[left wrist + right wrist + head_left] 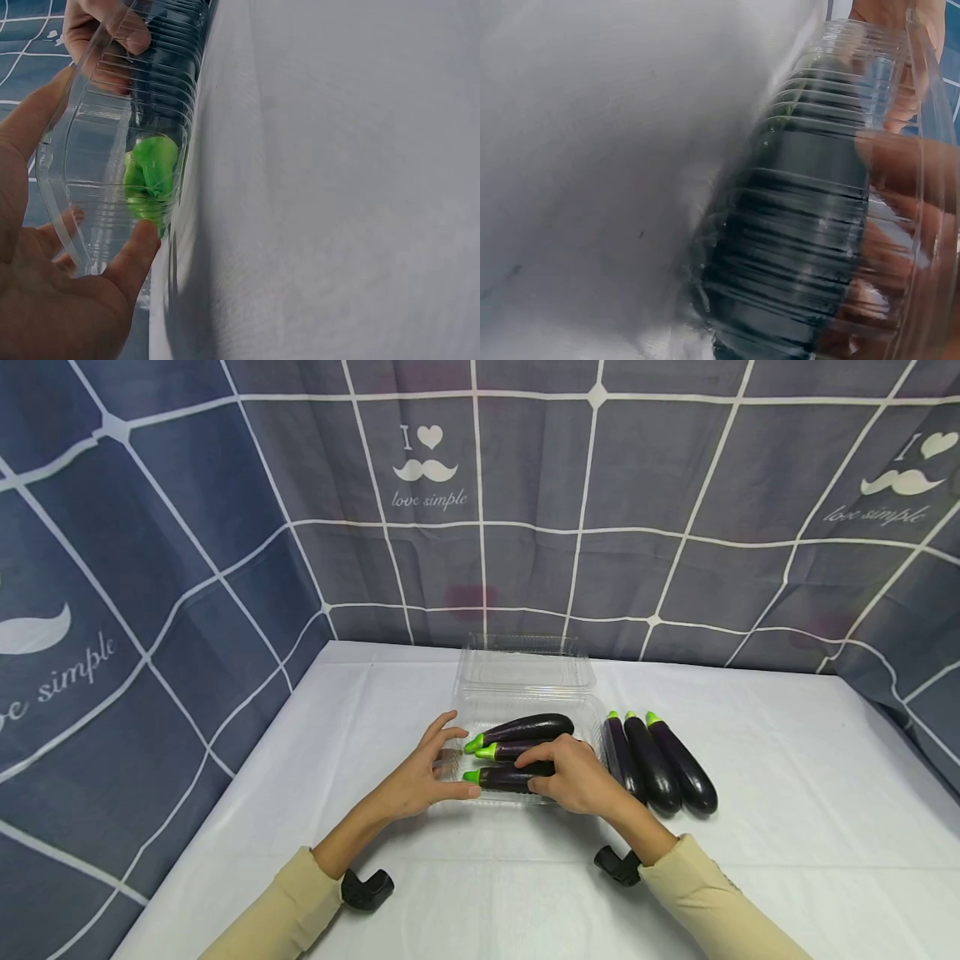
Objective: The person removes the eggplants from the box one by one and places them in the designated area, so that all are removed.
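A clear plastic clamshell box (517, 706) lies with its lid raised at the back, holding three eggplants with green stems pointing left. My right hand (573, 772) reaches over the front wall and grips the near eggplant (506, 778), thumb on its near side and fingers on its far side. Beside that one lie a middle eggplant (506, 751) and a far eggplant (528, 728). Around the box's left end my left hand (423, 777) is spread, its thumb touching the outer wall by the green stem (154, 166). Ribbed plastic blurs the right fingers in the right wrist view.
Three more eggplants (660, 764) lie side by side on the white tablecloth (780, 785), just right of the box. A grey checked curtain (525, 568) hangs behind the table and along its left side. Black wrist mounts (367, 891) sit below both sleeves.
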A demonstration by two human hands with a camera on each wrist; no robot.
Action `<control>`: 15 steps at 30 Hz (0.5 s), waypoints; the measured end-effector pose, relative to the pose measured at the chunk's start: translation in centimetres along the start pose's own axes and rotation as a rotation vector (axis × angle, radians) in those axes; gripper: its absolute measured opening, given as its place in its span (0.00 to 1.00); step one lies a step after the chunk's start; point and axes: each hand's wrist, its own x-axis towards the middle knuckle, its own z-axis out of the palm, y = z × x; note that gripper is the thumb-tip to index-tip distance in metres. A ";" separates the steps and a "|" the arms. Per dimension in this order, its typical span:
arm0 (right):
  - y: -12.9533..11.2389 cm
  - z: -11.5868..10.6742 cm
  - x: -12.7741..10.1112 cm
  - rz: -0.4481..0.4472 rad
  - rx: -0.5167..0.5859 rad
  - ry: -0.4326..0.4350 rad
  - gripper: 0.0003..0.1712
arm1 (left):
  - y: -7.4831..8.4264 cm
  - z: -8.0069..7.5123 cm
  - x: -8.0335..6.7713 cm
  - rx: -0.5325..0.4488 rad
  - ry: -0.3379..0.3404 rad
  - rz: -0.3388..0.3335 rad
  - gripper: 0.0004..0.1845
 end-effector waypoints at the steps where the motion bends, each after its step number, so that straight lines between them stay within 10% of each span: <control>1: 0.0 0.0 0.0 -0.007 0.001 0.003 0.15 | 0.0 0.0 0.0 0.000 0.000 -0.001 0.40; 15: 0.8 0.0 -0.3 -0.050 0.110 0.025 0.17 | 0.1 0.1 -0.1 -0.004 -0.004 0.000 0.41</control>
